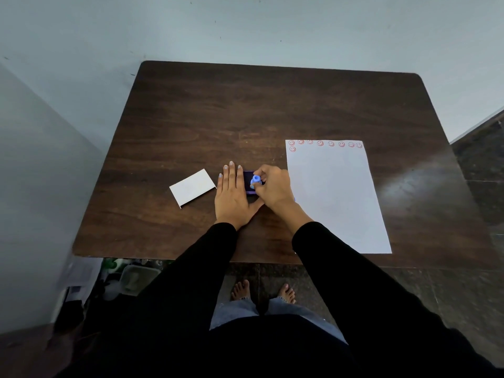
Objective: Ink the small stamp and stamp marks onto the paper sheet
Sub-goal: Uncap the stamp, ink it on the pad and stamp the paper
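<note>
Head view: person standing at a dark brown wooden table (pixel 191 118), both hands at its middle.
Small stamp: light blue plastic stamp with round knob (pixel 255 180), standing on the dark purple ink pad (pixel 247 175).
Right hand (pixel 274 186): fingers pinched closed around the stamp, pressing it down on the pad.
Left hand (pixel 231 195): flat and spread, holding nothing, touching the pad's left side.
Paper sheet: white rectangular sheet (pixel 338 197), just right of the right hand; red smiley marks (pixel 320 143) along its far edge, one beginning a second row.
Lid: white card-like cover (pixel 192 186), left of the left hand.
Risk, judged: uneven pressing gives a faint mark; a tilted stamp smears; the pad may slide if the left hand lifts.
</note>
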A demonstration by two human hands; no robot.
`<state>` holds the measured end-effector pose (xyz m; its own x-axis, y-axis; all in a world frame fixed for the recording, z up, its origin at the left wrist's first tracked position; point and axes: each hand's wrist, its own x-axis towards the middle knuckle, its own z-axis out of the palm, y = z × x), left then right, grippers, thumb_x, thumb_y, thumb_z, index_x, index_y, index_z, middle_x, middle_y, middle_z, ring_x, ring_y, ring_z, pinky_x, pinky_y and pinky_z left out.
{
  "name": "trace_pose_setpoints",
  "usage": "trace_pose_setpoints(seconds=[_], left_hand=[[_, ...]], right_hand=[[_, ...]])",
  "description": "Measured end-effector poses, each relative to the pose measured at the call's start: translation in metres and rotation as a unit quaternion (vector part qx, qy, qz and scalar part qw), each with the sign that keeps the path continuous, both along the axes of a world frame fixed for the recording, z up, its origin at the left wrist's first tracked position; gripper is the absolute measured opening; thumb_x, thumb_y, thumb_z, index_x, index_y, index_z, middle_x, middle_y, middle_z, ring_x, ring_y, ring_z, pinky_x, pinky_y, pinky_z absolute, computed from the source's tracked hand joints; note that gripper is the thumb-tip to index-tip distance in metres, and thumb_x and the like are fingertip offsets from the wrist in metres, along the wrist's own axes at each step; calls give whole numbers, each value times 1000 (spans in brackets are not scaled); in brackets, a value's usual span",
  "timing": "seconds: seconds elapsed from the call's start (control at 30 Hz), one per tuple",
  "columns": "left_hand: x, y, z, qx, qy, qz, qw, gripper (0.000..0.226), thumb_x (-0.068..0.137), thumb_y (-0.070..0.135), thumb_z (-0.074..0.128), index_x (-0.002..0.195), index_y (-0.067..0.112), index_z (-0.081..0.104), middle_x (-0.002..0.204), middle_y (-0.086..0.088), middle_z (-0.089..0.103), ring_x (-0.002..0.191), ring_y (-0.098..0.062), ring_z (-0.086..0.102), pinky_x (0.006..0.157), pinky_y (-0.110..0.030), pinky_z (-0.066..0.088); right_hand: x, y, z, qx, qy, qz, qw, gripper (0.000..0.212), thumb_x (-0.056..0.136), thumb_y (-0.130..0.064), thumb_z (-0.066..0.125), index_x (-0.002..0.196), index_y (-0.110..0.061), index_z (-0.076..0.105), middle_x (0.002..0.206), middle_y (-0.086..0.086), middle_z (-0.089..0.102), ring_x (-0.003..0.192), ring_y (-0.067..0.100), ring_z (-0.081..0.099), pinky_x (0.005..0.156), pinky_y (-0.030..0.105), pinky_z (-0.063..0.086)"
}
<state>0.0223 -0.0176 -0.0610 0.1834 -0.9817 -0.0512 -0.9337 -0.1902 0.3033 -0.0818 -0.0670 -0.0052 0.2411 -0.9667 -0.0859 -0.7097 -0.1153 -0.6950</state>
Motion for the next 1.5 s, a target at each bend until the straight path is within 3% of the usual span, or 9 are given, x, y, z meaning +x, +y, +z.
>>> trace_pose_setpoints(seconds=[0.53,0.67,0.73,0.8,0.9,0.97,1.07,1.27,1.5], left_hand=[[1,-1,-1,3,-1,-2,1000,99,82,65,43,149,5,4,160,-15,2,148,-27,0,118,-37,-2],[1,4,2,-35,50,2,998,103,77,65,41,148,0,5,159,-16,9,148,-28,5,121,-39,4],[-1,4,5,-65,82,20,994,98,78,63,34,148,-2,9,158,-17,13,147,-28,9,120,-39,6],[-2,0,10,-93,106,50,989,91,83,60,29,147,-2,12,157,-18,16,147,-29,10,120,-40,6],[-1,-18,20,-125,123,57,983,77,91,52,29,148,0,15,157,-17,17,147,-28,10,120,-40,7],[-2,-38,27,-125,132,44,982,71,95,48,32,148,4,17,157,-16,18,147,-27,10,120,-39,7],[-7,-71,32,-83,141,18,986,69,96,51,33,148,8,18,158,-14,17,147,-26,10,119,-38,9],[-13,-133,26,20,86,-42,995,74,93,58,31,149,12,15,158,-18,8,147,-30,3,119,-41,4],[-17,-164,16,67,7,-106,992,79,91,62,31,151,19,2,158,-19,-5,147,-32,-7,119,-42,-2]], right_hand=[[1,1,-5,-9,-11,-28,1000,19,76,-13,73,92,-5,67,94,14,71,85,25,65,76,36,56],[0,1,-3,-3,-31,-30,999,15,76,-13,73,88,-7,67,91,12,72,83,22,66,71,29,53],[-3,-1,2,1,-89,-94,992,13,74,-17,75,83,-12,68,86,7,73,78,17,66,71,25,51],[-13,-9,8,59,-240,-221,944,12,69,-19,77,78,-16,69,83,5,73,75,14,67,71,25,53],[-37,-25,19,240,-534,-327,742,11,78,-13,72,87,-9,68,89,10,72,82,19,68,69,23,56],[-54,-32,20,301,-616,-323,652,18,82,-17,69,95,-4,67,90,10,71,88,19,68,72,24,56],[-69,-38,15,334,-685,-302,573,28,84,-20,67,104,-1,65,92,11,72,87,20,69,72,28,58],[-80,-54,6,351,-749,-283,484,28,83,-17,67,103,3,66,96,16,73,85,23,71,70,30,59],[-82,-68,-4,360,-729,-319,487,30,84,-21,66,103,1,65,91,14,74,80,21,70,66,28,60]])
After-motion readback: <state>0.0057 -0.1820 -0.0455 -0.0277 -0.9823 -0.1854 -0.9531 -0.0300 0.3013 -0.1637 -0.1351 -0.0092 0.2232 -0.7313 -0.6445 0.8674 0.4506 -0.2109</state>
